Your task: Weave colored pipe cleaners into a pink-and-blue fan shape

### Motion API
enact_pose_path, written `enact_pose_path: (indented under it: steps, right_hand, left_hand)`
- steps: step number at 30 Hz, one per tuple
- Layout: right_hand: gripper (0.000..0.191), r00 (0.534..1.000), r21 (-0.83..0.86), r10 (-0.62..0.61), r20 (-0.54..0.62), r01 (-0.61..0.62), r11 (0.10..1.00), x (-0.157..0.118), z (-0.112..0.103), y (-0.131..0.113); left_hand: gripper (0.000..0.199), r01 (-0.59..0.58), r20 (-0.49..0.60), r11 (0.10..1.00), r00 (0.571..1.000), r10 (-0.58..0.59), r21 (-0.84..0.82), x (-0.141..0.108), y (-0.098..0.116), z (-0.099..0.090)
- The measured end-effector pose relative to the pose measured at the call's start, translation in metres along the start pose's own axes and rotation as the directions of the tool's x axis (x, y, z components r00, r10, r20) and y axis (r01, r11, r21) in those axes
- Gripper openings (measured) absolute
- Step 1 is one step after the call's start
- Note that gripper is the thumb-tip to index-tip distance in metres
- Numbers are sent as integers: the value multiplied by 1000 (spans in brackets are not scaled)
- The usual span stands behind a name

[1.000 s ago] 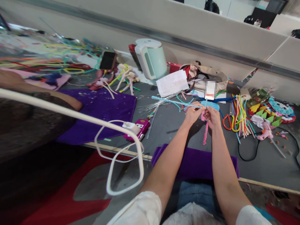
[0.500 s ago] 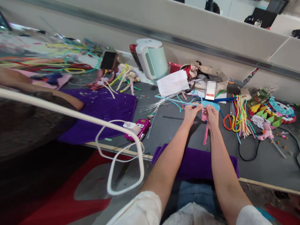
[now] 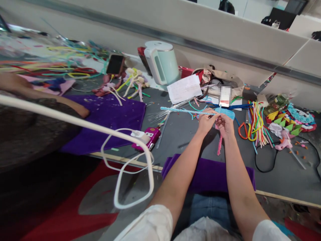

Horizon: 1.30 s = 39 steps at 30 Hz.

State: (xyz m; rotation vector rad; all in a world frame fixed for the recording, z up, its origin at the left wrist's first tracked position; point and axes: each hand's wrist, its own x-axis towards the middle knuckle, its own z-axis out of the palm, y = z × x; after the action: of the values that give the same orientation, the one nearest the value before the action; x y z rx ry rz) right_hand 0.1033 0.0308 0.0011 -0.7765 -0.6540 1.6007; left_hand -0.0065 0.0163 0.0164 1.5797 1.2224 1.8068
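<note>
My left hand (image 3: 207, 121) is closed on a light blue pipe cleaner (image 3: 180, 110), whose long free end sticks out to the left. Right beside it, my right hand (image 3: 224, 125) pinches a light blue flat piece (image 3: 228, 114) that looks made of pipe cleaners. The fingertips of both hands nearly meet, and they hide where the strand joins the piece. Below my right fingers hangs a fuzzy pink strip (image 3: 220, 144); its upper part is covered by the hand.
Orange-handled scissors (image 3: 243, 131) and a bundle of coloured pipe cleaners (image 3: 258, 124) lie to the right. Behind stand a pale green kettle (image 3: 165, 63) and a paper sheet (image 3: 184, 88). A white cable (image 3: 152, 177) crosses the left foreground, near another person's arm (image 3: 72, 105).
The light blue pipe cleaner now runs straighter to the left and reaches further out. My right fingers have curled and turned slightly; both hands stay in nearly the same place.
</note>
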Motion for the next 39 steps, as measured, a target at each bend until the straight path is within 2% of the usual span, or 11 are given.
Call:
enact_pose_path:
  steps: [4, 9, 16, 19, 22, 25, 28, 30, 33, 36, 39]
  right_hand:
    - [14, 999, -37, -48, -12, 48, 998, 2, 2, 4]
    - [16, 984, -72, -176, -20, 174, 982, 1, 10, 9]
    - [23, 967, -110, -249, -45, 243, 964, -4, 16, 12]
    - [25, 945, -241, -316, -86, 288, 927, -4, 11, 6]
    - [23, 900, -416, -432, -60, 371, 830, -4, 5, -2]
    - [20, 895, -528, -441, 59, 403, 748, -5, -1, -10]
    - [19, 907, -551, -403, 121, 399, 733, -6, -4, -14]
    - [20, 906, -544, -411, 107, 399, 738, -6, -5, -16]
    - [20, 898, -528, -433, 79, 406, 745, -4, -7, -17]
    - [19, 907, -506, -415, 72, 392, 768, -2, -9, -16]
    - [20, 928, -494, -364, 85, 356, 793, -2, -10, -17]
  left_hand:
    - [15, 56, -78, 998, 995, -57, -14, -2, -2, 3]
    - [15, 239, -134, 950, 954, -269, -200, -5, -8, 12]
    - [17, 306, -171, 837, 892, -418, -453, -8, -5, 19]
    - [17, 353, -124, 835, 890, -439, -422, -6, -6, 14]
    - [19, 397, -19, 857, 904, -426, -329, -4, -9, 10]
    - [23, 317, 58, 931, 948, -312, -180, -3, -11, 7]
    - [26, 215, 146, 974, 968, -203, -69, -2, -12, 5]
    - [28, 249, 202, 965, 952, -229, -78, -2, -13, 5]
    - [35, 392, 243, 900, 907, -344, -190, -2, -16, 6]
    - [39, 485, 242, 810, 873, -424, -329, -3, -18, 5]
    - [41, 504, 215, 774, 864, -456, -383, -2, -18, 4]
